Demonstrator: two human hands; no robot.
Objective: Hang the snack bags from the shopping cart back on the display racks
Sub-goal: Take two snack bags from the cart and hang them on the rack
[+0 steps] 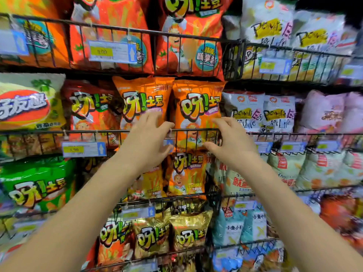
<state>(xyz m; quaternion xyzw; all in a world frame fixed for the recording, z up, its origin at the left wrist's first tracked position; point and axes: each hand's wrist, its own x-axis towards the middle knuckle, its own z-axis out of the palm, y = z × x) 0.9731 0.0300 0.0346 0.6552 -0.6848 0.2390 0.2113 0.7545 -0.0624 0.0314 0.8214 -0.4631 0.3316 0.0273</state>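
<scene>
Head view: the left hand (146, 138) and right hand (230, 141) reach up to the wire rack (194, 130). Each grip is apart, fingers loosely spread, clamped on nothing. An orange snack bag (196, 107) stands in the rack between the grips, just beyond the right thumb. A second orange bag (140, 99) sits just above the left fingers.

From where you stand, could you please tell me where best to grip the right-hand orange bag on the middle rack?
Probably its flat top seam, pinched from the front: the orange bag stands upright, its lower part behind the wire rail, with other bags close on both sides.
</scene>
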